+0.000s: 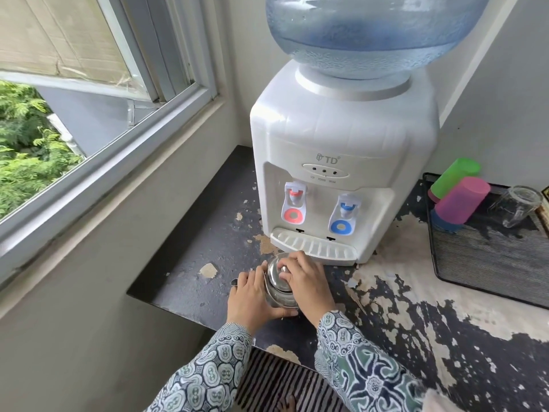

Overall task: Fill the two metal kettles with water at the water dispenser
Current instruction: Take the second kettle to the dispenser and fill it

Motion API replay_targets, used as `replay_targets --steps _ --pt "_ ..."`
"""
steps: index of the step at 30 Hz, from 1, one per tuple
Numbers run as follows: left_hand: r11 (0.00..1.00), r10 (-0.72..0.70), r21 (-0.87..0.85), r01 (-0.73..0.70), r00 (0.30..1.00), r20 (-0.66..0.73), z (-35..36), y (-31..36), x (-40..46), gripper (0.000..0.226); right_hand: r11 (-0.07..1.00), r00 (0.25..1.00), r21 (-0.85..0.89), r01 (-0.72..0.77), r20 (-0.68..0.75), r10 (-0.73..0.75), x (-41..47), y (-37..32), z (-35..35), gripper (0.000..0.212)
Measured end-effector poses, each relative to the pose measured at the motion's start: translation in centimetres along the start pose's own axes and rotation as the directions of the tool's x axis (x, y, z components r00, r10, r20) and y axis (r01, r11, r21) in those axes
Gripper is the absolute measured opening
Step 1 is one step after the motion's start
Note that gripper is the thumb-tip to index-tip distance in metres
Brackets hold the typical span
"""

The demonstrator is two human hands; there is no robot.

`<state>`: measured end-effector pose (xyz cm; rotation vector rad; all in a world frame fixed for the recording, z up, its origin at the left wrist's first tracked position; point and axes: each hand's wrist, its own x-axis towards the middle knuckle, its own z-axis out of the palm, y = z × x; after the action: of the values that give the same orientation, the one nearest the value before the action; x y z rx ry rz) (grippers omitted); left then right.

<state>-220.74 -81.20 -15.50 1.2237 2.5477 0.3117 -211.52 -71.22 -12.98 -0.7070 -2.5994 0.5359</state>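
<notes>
1 view only, head cam. 1 metal kettle visible, standing on the worn dark counter directly in front of the water dispenser, just short of its drip tray and more under the red tap side than the blue tap side. Not under either tap.

Left hand wraps the kettle's left side: thumb curled under the near edge of the body, fingers round the far side and mostly hidden. Dark spout tip pokes out left of that hand. Right hand sits on the lid, fingers bent and close together, tips pinching at the knob; exact contact is partly hidden by the knuckles. Whether the lid is seated or lifted: cannot tell.

Blue-tinted water bottle sits inverted on top of the dispenser. Right of the dispenser, a black mesh tray holds stacked plastic cups, green and pink with a blue one at the base, plus a clear glass on its side. Left of the dispenser, an open window with foliage outside.

Both sleeves patterned. Striped mat on the floor below the counter edge.
</notes>
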Motion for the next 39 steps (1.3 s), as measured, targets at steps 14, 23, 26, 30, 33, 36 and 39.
replay_targets --steps 14,23,26,30,33,36,39 --pt "1.000 0.020 -0.011 -0.020 1.000 0.012 0.1 -0.1 0.0 0.125 1.000 0.990 -0.013 -0.007 0.142 0.008 0.2 1.0 0.4 0.025" --pt "0.999 0.028 -0.018 -0.028 1.000 0.004 -0.1 -0.1 -0.3 0.125 0.983 0.910 0.043 -0.178 0.388 0.148 1.8 1.0 -0.9 0.036" --pt "0.999 0.026 -0.037 -0.026 1.000 0.000 -0.2 0.0 -0.2 0.125 0.978 0.862 0.049 -0.202 0.483 0.153 2.8 0.9 -1.6 0.038" --pt "0.999 0.026 -0.039 -0.025 1.000 0.008 -0.4 0.2 -0.4 0.124 0.985 0.843 0.026 -0.172 0.520 0.134 3.5 1.1 -2.5 0.045" --pt "0.998 0.016 -0.059 -0.014 1.000 0.026 -0.6 0.3 -0.4 0.123 0.992 0.842 0.045 -0.115 0.535 0.073 2.7 1.8 -2.8 0.060" --pt "0.998 0.030 -0.053 -0.028 0.999 0.033 -0.8 0.1 -0.4 0.121 0.984 0.845 0.151 -0.092 0.535 -0.003 0.9 2.9 -2.9 0.085" --pt "0.997 0.071 -0.025 -0.071 0.997 0.037 -0.8 -0.3 -0.5 0.118 0.982 0.871 0.186 -0.031 0.488 -0.065 -0.2 4.0 -2.8 0.097"
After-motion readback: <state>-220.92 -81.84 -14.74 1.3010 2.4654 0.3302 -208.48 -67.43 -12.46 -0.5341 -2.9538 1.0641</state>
